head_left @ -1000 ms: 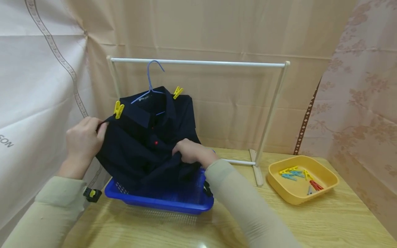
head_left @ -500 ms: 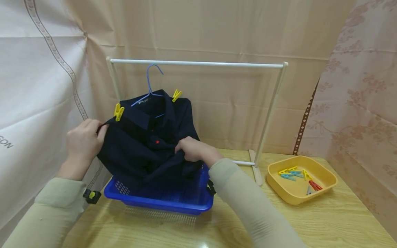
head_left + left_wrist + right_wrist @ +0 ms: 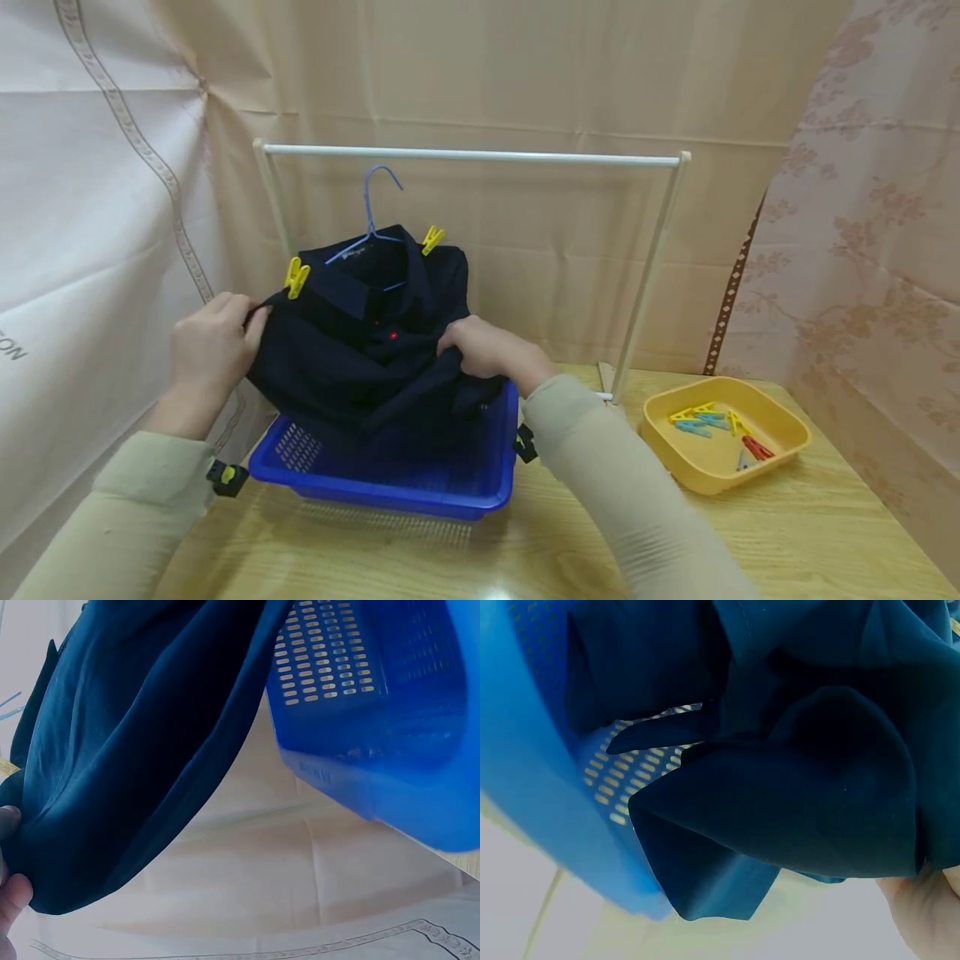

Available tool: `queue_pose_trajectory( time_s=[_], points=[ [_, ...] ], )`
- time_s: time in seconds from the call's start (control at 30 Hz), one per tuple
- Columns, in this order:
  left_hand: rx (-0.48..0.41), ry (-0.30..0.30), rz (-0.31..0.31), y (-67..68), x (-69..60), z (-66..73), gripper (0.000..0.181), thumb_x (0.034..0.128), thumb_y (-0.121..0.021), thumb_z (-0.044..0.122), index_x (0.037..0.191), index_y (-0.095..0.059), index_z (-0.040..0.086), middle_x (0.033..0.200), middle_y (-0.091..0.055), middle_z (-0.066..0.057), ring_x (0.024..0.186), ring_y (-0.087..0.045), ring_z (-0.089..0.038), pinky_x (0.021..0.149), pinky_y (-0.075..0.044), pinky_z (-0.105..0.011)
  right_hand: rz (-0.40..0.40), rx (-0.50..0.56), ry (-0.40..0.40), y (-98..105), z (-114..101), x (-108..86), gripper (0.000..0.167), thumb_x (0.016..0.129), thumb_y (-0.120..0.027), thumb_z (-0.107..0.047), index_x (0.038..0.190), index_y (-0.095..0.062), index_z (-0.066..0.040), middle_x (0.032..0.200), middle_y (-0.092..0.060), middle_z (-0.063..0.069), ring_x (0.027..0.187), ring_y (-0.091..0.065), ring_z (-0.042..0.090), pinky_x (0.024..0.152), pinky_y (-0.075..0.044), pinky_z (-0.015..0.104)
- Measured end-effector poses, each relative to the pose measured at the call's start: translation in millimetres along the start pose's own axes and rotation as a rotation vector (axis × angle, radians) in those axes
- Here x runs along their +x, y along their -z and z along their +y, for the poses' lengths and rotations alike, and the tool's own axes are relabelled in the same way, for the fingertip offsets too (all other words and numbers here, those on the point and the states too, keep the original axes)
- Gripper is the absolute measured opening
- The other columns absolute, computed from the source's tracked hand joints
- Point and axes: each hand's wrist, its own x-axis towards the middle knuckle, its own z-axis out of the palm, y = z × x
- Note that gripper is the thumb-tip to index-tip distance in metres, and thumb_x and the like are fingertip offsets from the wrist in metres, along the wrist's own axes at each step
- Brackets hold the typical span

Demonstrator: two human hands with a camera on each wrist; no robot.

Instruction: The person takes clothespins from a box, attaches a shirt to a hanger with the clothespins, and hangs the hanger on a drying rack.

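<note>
A dark navy shirt with red buttons is on a blue wire hanger. One yellow clothespin grips the shirt's left shoulder, and a second yellow clothespin its right one. My left hand pinches the cloth at the left sleeve side; in the left wrist view its fingertips press the edge. The right hand grips the cloth at the other side, its fingertips hidden in folds. Below, the shirt's lower part hangs over a blue basket. The hanger's hook stands free, below the rack bar.
A white rack stands behind the shirt. At the right sits a yellow tray with several clothespins in yellow, blue, red and grey. Cloth walls enclose the wooden table at back and sides.
The shirt and hanger have sunk a little and shifted slightly right. Both hands have moved right with the cloth still held, the right one also slightly up.
</note>
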Motion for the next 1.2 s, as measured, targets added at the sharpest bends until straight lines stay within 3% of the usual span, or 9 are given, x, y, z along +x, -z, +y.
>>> queue_pose_trajectory(
  time_s=[0.5,1.2],
  points=[
    [-0.038,-0.066,0.048,-11.2,0.9,11.1,0.017,0.0919,-0.071,0.008,0.086,-0.064,-0.005,0.082,-0.066,-0.022,0.068,-0.064,-0.042,0.054,-0.049,-0.056,0.026,-0.011,-0.046,21,9,-23.6,0.039,0.087,-0.057,0.015,0.109,-0.077,-0.011,0.113,-0.071,0.003,0.105,-0.064,0.020,0.098,-0.051,0.034],
    [-0.092,-0.029,-0.021,-26.4,2.8,32.9,0.015,0.0927,-0.071,0.007,0.087,-0.067,-0.006,0.084,-0.067,-0.022,0.070,-0.066,-0.040,0.062,-0.055,-0.055,0.090,-0.011,-0.070,47,27,-61.0,0.043,0.083,-0.056,0.018,0.110,-0.076,-0.008,0.116,-0.070,0.006,0.106,-0.064,0.023,0.097,-0.052,0.036]
  ],
)
